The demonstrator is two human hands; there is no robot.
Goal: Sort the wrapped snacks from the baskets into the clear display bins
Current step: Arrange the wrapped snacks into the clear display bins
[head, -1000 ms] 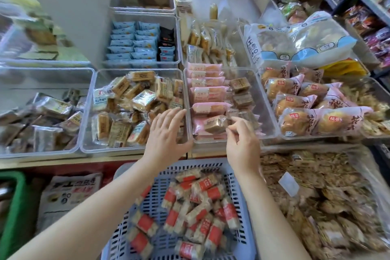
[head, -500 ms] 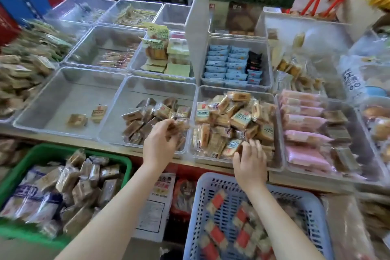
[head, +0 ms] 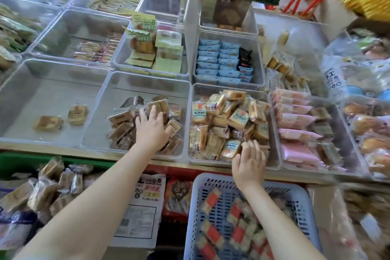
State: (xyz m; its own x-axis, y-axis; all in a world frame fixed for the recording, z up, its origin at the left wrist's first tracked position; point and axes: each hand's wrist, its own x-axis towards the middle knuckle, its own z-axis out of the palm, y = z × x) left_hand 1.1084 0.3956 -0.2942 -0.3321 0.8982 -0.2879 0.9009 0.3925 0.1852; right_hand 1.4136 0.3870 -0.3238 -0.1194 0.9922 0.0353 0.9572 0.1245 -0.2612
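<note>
The left hand (head: pixel 152 127) is being held over the brown snacks (head: pixel 126 124) inside the middle clear bin (head: pixel 101 112). Its fingers are spread and nearly straight, and the fingertips are touching the wrappers at the top of the pile; nothing is being gripped by it, as far as can be seen.

The right hand (head: pixel 249 160) is being held at the front edge of the bin to the right of the middle bin (head: pixel 272 160). Its fingers are bent downward onto the yellow-brown snacks (head: pixel 228 120) that are filling this bin. One small packet (head: pixel 231 150) is lying just under the fingertips, but whether it is being pinched or only touched cannot be told, because the picture is blurred there.

Below the right hand, in front of the middle bin and lower, a blue basket (head: pixel 196 207) is standing with red and white snacks (head: pixel 228 232) inside; the right wrist is passing above its rim. To the left of the middle bin, another clear bin (head: pixel 31 82) is holding only two brown packets (head: pixel 63 118). Below that one, a green basket (head: pixel 21 160) with wrapped brown snacks is partly seen. To the right of the yellow-brown pile, pink packets (head: pixel 295 118) are lying in rows in a further bin.
</note>
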